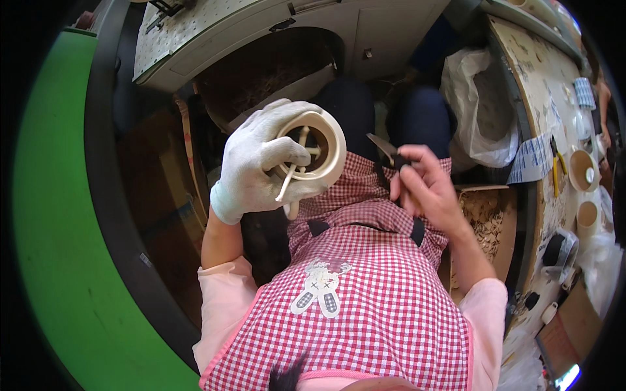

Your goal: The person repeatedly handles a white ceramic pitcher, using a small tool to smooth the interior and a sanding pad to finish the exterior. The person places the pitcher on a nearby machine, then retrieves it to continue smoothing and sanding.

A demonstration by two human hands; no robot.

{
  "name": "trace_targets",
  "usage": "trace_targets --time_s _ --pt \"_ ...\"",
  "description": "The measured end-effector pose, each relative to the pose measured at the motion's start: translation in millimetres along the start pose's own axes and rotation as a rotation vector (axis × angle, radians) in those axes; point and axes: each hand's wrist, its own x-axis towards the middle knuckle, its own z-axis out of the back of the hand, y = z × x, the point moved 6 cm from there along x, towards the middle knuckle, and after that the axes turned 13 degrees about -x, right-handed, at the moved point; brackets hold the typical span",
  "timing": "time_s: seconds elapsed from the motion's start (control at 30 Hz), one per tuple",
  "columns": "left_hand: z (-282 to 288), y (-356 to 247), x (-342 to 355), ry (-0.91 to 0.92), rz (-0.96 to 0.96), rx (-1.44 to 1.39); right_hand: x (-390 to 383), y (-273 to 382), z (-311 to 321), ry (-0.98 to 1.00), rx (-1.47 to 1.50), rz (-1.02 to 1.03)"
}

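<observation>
My left hand [257, 166], in a pale knitted glove, grips a cream round hollow piece [331, 150] with its opening turned up, fingers curled over the rim. Thin cream rods [285, 185] cross inside the opening and stick out toward me. My bare right hand [424, 186], just to the right of the piece and apart from it, is closed on a small knife with a dark handle [396, 160], its blade [379, 142] pointing up and left. Both hands are over my red checked apron [385, 287].
A pale cabinet [378, 26] stands ahead, a green surface [52, 208] at left. On the right, a worktable [521, 58] holds yellow-handled pliers [556, 171] and cream cups [587, 217]. A white bag [460, 78] and a box of scraps [482, 228] sit beside me.
</observation>
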Motion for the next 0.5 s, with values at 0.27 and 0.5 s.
trace_targets --time_s 0.27,0.5 --pt "-20 1 8 0.226 -0.023 -0.169 17 111 -55 -0.244 -1.640 0.809" --pt "-99 3 4 0.247 0.105 0.147 51 41 -35 -0.048 -1.645 0.209"
